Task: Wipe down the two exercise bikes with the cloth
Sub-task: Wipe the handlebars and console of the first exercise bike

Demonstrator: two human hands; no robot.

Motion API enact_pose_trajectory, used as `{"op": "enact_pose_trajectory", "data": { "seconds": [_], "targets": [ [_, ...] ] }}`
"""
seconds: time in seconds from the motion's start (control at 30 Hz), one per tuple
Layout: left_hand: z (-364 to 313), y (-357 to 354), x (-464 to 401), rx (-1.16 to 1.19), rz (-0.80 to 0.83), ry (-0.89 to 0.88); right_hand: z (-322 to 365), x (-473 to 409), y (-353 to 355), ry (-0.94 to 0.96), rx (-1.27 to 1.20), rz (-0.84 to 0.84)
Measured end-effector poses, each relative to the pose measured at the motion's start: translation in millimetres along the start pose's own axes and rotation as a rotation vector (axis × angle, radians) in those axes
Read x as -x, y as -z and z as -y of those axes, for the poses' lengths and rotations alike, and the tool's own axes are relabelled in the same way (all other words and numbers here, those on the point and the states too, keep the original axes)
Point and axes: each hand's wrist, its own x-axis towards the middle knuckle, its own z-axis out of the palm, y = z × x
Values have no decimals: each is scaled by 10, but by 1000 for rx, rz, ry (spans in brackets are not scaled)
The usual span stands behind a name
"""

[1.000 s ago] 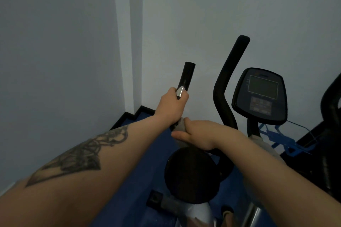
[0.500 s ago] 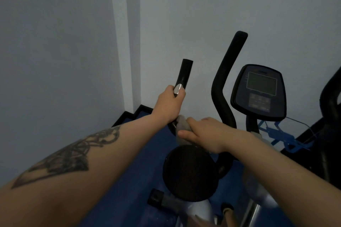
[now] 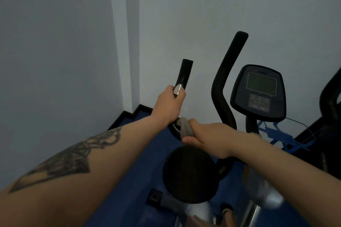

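Centrally, the left hand [image 3: 168, 106] is wrapped round the left handlebar [image 3: 184, 73] of the nearer exercise bike [image 3: 190, 173], its fingers closed over the black grip beside a small silver plate [image 3: 178, 89]; the open black end of the bar rises above the fist. Just below, the right hand [image 3: 208, 139] is curled round the grey cloth [image 3: 184, 128] and presses it against the bend of the same bar, cloth and left hand nearly touching. A dark tattoo [image 3: 68, 158] marks the left forearm.

Below both hands sits a round black disc [image 3: 190, 174] on the bike's silver-grey body. The right handlebar [image 3: 226, 86] curves upward as a black tube ending in a rounded tip. Beside it, towards the right, a dark console [image 3: 258, 91] with a greenish screen and a pad of buttons stands on a black stem. A blue bracket [image 3: 275, 135] lies low behind that stem, with a thin cable running from it towards the right edge. At the right edge a further black tube [image 3: 330, 97] is only partly in view; which machine it belongs to cannot be told.

Flooring [image 3: 144, 153] is deep blue, bordered by a black skirting [image 3: 129, 116] that steps round the room's corner. Pale grey-white walls [image 3: 55, 51] meet there, with a projecting vertical column [image 3: 118, 42] at the junction.
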Motion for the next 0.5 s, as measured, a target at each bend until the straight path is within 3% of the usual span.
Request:
{"op": "enact_pose_trajectory", "data": {
  "seconds": [0.17,0.37,0.5],
  "targets": [
    [-6,-2,-10,-6,11,-3,104,-199,123,-14,-304,67],
    [7,-1,-14,-8,12,4,-35,-8,-9,32,-94,-8],
    [-4,-8,-16,0,17,-2,97,-242,93,-33,-430,89]
  ]
}}
